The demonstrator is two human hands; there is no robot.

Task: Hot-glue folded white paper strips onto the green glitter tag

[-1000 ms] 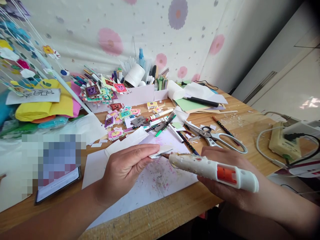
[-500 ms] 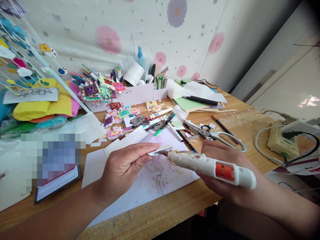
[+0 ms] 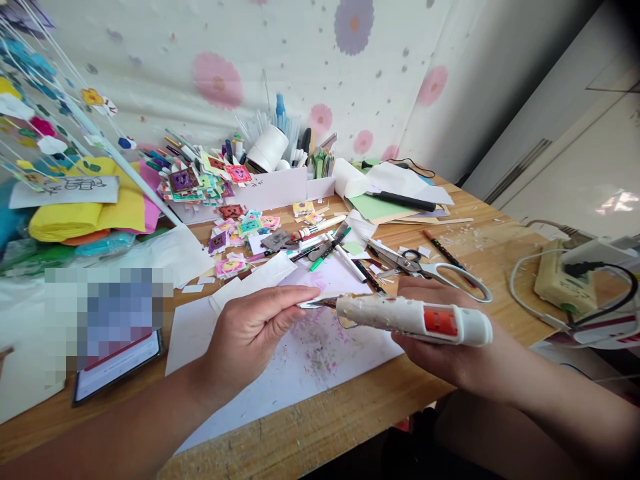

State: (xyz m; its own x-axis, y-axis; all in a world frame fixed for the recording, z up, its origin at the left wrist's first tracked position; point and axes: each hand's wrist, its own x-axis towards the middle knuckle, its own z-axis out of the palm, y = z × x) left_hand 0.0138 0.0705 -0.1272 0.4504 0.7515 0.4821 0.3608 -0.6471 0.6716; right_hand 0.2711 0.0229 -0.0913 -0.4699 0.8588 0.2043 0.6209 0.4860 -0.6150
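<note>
The wooden table [image 3: 350, 413] ends in a front edge that runs from the lower left up toward the right of the frame, just below both wrists. The freest ground is a large white paper sheet stained pink [image 3: 310, 360] at lower centre. It is hemmed in by a dark-framed phone [image 3: 117, 367] at lower left and scattered coloured paper squares [image 3: 250, 227] and pens above. Silver scissors with white handles [image 3: 430, 270] lie at centre right, and a beige power strip [image 3: 560, 283] with cables sits at the right edge.

The left hand [image 3: 250, 333] hovers palm down over the sheet, fingers drawn together, pinching a small white paper strip [image 3: 320, 300] at its fingertips. The right hand [image 3: 440, 347] is closed around a white glue gun with an orange patch [image 3: 415, 319], held nearly level. Its nozzle touches the strip at frame centre.
</note>
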